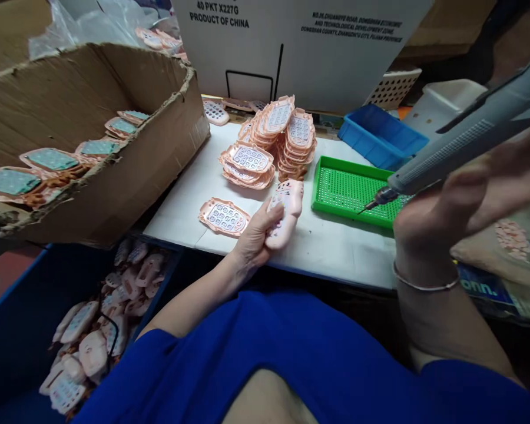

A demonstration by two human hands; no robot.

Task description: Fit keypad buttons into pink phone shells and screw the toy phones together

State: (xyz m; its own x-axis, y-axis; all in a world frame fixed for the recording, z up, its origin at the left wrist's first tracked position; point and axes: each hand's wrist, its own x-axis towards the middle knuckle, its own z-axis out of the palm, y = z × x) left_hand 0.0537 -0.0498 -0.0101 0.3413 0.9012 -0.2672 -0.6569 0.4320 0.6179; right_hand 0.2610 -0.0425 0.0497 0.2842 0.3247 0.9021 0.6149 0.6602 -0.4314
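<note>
My left hand [256,235] is closed around a pink toy phone [287,215], thumb on its button side. At the right, my right hand [459,194] is right by a grey electric screwdriver [450,147]. Motion blurs its fingers, so whether they grip the tool is unclear. The bit points down and left over a green perforated basket [357,218]. A single pink phone shell with a keypad panel [224,217] lies left of the held phone. Behind it, more such shells are piled in stacks [247,162].
A torn cardboard box [159,141] at left holds shells with teal panels. Below it, a blue bin [17,330] contains many pink toy phones. A blue tray [380,135] stands behind the green basket. At far right, a bag of small pink pieces [512,240] lies near the edge.
</note>
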